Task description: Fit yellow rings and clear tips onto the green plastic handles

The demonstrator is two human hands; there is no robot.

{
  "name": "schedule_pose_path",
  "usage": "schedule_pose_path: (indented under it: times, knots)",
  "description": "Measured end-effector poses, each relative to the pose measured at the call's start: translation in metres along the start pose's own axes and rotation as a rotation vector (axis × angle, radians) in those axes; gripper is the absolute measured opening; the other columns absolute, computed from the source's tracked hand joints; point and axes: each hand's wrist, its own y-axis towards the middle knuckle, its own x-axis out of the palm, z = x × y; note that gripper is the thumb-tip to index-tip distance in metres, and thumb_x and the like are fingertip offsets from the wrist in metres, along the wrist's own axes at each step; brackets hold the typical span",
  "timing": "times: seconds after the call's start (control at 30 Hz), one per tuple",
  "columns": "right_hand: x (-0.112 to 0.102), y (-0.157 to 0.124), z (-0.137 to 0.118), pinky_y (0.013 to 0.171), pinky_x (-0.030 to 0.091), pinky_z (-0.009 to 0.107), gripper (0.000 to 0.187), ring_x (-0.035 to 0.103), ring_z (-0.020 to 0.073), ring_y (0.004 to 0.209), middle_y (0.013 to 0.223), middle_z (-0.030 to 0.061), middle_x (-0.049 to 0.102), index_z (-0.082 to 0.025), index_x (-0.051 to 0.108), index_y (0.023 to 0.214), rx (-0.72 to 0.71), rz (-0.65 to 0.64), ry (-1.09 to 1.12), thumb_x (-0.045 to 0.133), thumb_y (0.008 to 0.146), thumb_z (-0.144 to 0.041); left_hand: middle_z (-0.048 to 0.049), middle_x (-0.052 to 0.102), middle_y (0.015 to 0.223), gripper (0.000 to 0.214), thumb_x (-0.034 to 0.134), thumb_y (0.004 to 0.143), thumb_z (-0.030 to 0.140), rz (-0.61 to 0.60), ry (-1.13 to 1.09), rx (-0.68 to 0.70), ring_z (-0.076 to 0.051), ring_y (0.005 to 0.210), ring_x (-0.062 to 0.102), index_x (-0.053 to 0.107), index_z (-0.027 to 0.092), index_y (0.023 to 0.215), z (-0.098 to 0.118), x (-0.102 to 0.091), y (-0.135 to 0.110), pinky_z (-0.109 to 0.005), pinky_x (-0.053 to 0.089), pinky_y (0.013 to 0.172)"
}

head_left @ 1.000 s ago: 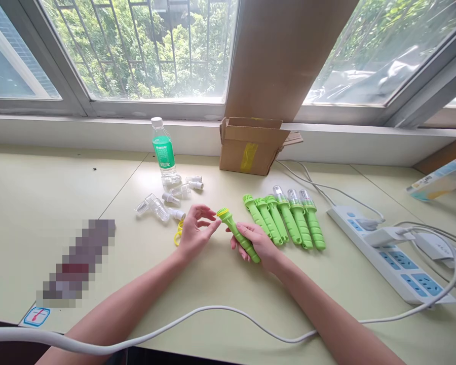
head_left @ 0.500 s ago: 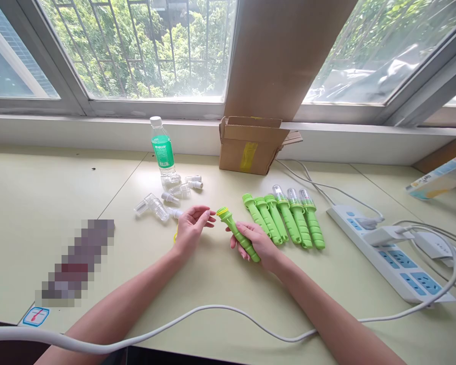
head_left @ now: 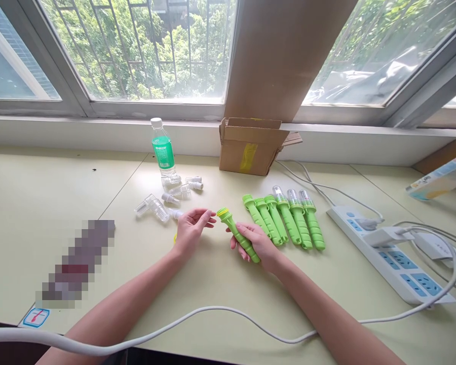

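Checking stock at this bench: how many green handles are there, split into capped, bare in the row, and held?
Green handles with clear caps: 3
Bare green handles in the row: 3
Held green handle, in the right hand: 1
Total: 7

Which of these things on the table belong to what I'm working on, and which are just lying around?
In use: green handle in the right hand; left hand by its top; row of green handles; clear caps.
Lying about: water bottle; cardboard box; power strip; white cable.
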Motion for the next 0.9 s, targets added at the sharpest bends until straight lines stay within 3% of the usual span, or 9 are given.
schedule_pose_path:
  times: [0.43, 0.67, 0.8, 0.9]
  knots:
    - [0.0005, 0.0011, 0.0001, 0.03, 0.032, 0.018, 0.043, 0.047, 0.0081, 0.035, 0.064, 0.0031, 0.065, -0.013, 0.059, 0.098, -0.003, 0.004, 0.004, 0.049, 0.085, -0.054, -0.0104, 0.072, 0.09, 0.03, 0.064, 0.079, 0.036, -0.022, -0.022, 0.013, -0.02, 0.074, 0.07, 0.066, 0.014, 0.099, -0.0017, -0.0014, 0.0002, -0.037, 0.059, 0.07]
    - [0.0007, 0.0009, 0.0002, 0.03, 0.032, 0.018, 0.042, 0.047, 0.0079, 0.035, 0.064, 0.0029, 0.064, -0.014, 0.059, 0.093, -0.001, 0.003, 0.001, 0.05, 0.084, -0.054, -0.012, 0.071, 0.09, 0.031, 0.062, 0.08, 0.041, -0.022, 0.005, 0.011, -0.022, 0.074, 0.07, 0.067, 0.012, 0.088, -0.0011, -0.0017, 0.0008, -0.038, 0.06, 0.07]
    - [0.0006, 0.0002, -0.0005, 0.031, 0.033, 0.018, 0.042, 0.047, 0.0077, 0.036, 0.064, 0.0032, 0.064, -0.013, 0.058, 0.092, -0.002, 0.006, -0.002, 0.049, 0.085, -0.054, -0.0124, 0.071, 0.091, 0.033, 0.056, 0.085, 0.042, -0.038, -0.033, 0.009, -0.02, 0.074, 0.069, 0.065, 0.012, 0.095, -0.0012, -0.0019, 0.0006, -0.037, 0.059, 0.068]
    - [0.0007, -0.0003, -0.0008, 0.031, 0.032, 0.018, 0.043, 0.048, 0.0077, 0.036, 0.065, 0.0031, 0.065, -0.014, 0.059, 0.094, 0.001, 0.0, -0.004, 0.049, 0.085, -0.054, -0.0103, 0.07, 0.091, 0.031, 0.061, 0.082, 0.04, -0.03, 0.03, 0.059, -0.02, 0.077, 0.069, 0.063, 0.014, 0.099, -0.0017, -0.0003, -0.0013, -0.035, 0.059, 0.067]
